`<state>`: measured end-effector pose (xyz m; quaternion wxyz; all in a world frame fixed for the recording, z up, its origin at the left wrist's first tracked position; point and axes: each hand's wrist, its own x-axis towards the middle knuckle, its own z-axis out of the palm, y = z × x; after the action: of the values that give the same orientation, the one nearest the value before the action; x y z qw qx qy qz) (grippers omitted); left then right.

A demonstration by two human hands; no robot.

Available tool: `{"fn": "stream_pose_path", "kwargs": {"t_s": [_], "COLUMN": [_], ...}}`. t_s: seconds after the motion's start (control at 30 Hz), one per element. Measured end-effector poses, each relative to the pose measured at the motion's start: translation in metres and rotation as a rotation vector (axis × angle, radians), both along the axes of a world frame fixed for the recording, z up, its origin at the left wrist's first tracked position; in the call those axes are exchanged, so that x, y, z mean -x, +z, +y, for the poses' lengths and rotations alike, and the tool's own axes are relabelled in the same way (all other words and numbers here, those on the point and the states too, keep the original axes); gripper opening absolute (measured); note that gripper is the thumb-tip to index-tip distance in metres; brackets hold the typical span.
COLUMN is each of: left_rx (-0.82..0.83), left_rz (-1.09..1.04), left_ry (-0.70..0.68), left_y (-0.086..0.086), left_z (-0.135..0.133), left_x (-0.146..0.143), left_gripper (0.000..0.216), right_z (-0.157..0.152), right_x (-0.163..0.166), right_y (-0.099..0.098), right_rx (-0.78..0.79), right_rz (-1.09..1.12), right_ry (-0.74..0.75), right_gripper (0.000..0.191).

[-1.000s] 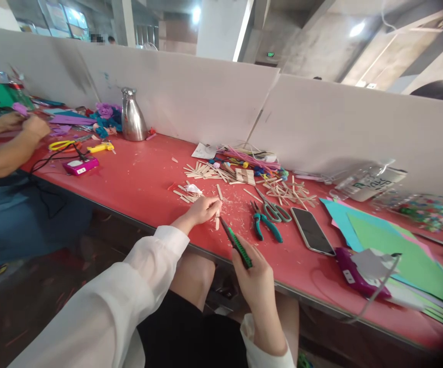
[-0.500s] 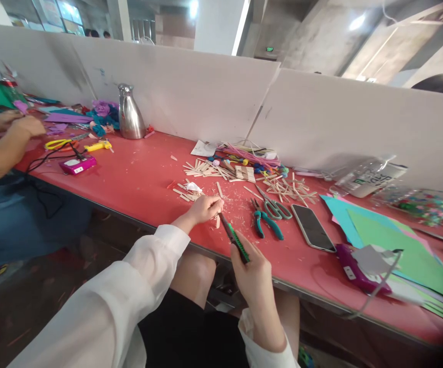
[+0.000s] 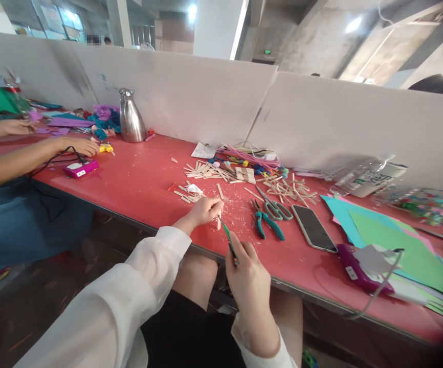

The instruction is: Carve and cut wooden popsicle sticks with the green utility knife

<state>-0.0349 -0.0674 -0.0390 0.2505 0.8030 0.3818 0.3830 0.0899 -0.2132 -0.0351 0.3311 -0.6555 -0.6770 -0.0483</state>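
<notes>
My left hand point(image 3: 205, 210) is closed in a pinch on a short wooden stick point(image 3: 219, 222), holding it down on the red table point(image 3: 137, 179) near the front edge. My right hand point(image 3: 246, 278) grips a green utility knife point(image 3: 229, 243) whose blade tip meets the stick just below my left fingers. Wood shavings lie scattered around the stick. A pile of loose wooden sticks point(image 3: 209, 171) lies further back.
Teal pliers point(image 3: 266, 225), scissors point(image 3: 277, 207) and a phone point(image 3: 314, 228) lie right of my hands. Coloured paper sheets point(image 3: 398, 240) and a purple glue gun point(image 3: 361, 268) fill the right side. A steel jug point(image 3: 131, 116) stands at the partition. A co-worker's hand point(image 3: 79, 147) is at far left.
My right hand with the knife has drawn slightly left and closer to the stick. The co-worker's hand has reached out across the table toward the yellow tool.
</notes>
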Motion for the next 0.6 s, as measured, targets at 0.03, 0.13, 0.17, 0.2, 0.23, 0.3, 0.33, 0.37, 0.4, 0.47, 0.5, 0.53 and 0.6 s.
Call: {"fn": "stream_pose_path", "kwargs": {"t_s": [0.03,0.13,0.17,0.2,0.23,0.3,0.33,0.37,0.4,0.47,0.5,0.53,0.6], "left_rx": [-0.002,-0.002,0.000,0.002,0.004,0.007,0.006,0.000,-0.010,-0.038,-0.054,-0.068,-0.088], "left_rz": [0.003,0.013,0.018,0.023,0.030,0.049,0.062,0.078,0.095,0.137,0.161,0.186,0.233], "left_ry": [-0.001,-0.012,-0.020,-0.031,-0.043,-0.071,-0.087,-0.105,-0.124,-0.164,-0.180,-0.192,-0.197], "left_y": [0.001,0.001,0.001,0.001,0.000,-0.001,-0.001,-0.001,-0.001,-0.002,-0.002,-0.003,-0.004], "left_z": [0.000,-0.001,0.000,0.000,0.001,0.001,0.002,0.001,0.001,0.000,0.000,-0.001,-0.001], "left_x": [0.000,-0.001,-0.001,-0.001,-0.002,-0.002,-0.002,-0.002,-0.003,-0.003,-0.004,-0.005,-0.006], "left_gripper": [0.034,0.034,0.034,0.035,0.035,0.036,0.038,0.038,0.037,0.028,0.023,0.022,0.027], "right_z": [0.000,-0.001,0.000,0.000,0.001,0.003,0.005,0.006,0.007,0.008,0.008,0.008,0.007], "right_x": [-0.001,-0.006,-0.009,-0.011,-0.015,-0.020,-0.023,-0.025,-0.027,-0.029,-0.030,-0.031,-0.033], "right_y": [0.001,0.003,0.004,0.004,0.004,0.002,0.001,0.000,-0.002,-0.004,-0.005,-0.006,-0.008], "right_rx": [0.006,0.034,0.045,0.057,0.067,0.080,0.082,0.083,0.085,0.094,0.101,0.108,0.119], "right_rz": [0.009,0.075,0.109,0.149,0.194,0.289,0.337,0.382,0.423,0.494,0.521,0.544,0.577], "right_ry": [-0.001,0.004,0.013,0.026,0.043,0.083,0.098,0.107,0.107,0.090,0.077,0.066,0.047], "right_gripper": [0.038,0.038,0.038,0.039,0.038,0.038,0.037,0.037,0.036,0.037,0.038,0.039,0.042]}}
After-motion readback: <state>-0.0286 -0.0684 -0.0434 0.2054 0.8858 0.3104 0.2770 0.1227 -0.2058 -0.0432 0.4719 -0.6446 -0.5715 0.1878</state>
